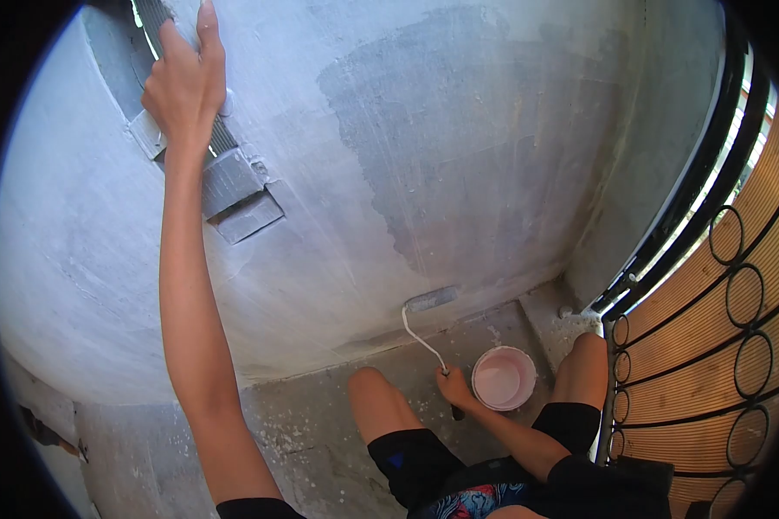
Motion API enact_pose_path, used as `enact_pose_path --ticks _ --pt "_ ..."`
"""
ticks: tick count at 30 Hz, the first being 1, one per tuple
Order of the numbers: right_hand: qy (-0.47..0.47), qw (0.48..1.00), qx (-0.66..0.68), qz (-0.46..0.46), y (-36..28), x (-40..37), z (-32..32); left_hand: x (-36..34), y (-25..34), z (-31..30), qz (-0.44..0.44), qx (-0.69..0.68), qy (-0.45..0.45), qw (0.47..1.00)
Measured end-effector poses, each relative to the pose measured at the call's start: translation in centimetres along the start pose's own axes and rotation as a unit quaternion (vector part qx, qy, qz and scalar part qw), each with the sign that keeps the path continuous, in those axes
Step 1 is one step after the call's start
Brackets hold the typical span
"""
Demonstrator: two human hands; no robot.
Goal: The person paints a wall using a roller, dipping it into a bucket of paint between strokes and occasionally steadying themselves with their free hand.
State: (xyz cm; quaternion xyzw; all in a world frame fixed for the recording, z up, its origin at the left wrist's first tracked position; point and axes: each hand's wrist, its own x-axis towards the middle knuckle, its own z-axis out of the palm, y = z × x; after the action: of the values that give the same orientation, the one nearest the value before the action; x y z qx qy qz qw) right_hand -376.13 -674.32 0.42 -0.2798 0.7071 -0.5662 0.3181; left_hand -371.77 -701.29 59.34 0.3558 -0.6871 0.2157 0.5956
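Observation:
My right hand [455, 387] is wrapped around the dark handle of a paint roller [424, 333]. Its bent wire frame reaches up to the roller sleeve [431, 299], which rests against the low part of the wall [312, 285]. Just right of that hand, a pinkish-white bucket [528, 381] with pale paint in it stands on the floor. At upper left my left hand [186, 91] is closed over the edge of a slotted opening [232, 177] in the wall, its thumb pointing up; the other fingertips are hidden. Around a darker, damp-looking patch [459, 130] the wall is whitish and streaky.
A black metal gate [740, 298] with rings and ribbed orange-brown sheeting borders the right side. My bent knees [379, 398] are close to the wall. The grey floor [312, 437] is spotted with white paint, and a low concrete ledge [550, 316] lies in the corner.

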Motion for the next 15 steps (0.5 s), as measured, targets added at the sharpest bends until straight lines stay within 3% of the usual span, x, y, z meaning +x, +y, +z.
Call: enact_pose_path --ticks 8,14,15 --pt "0.028 0.999 -0.01 0.043 -1.0 -0.2 1.5 0.0 -0.5 0.4 0.013 0.009 0.001 1.0" --pt "0.092 0.985 0.038 -0.139 -10.1 4.8 -0.4 0.1 -0.3 0.3 0.004 0.002 -0.002 1.0" --pt "0.091 0.986 0.037 -0.137 -10.7 5.2 -0.6 0.0 -0.3 0.2 0.005 -0.005 0.0 1.0"
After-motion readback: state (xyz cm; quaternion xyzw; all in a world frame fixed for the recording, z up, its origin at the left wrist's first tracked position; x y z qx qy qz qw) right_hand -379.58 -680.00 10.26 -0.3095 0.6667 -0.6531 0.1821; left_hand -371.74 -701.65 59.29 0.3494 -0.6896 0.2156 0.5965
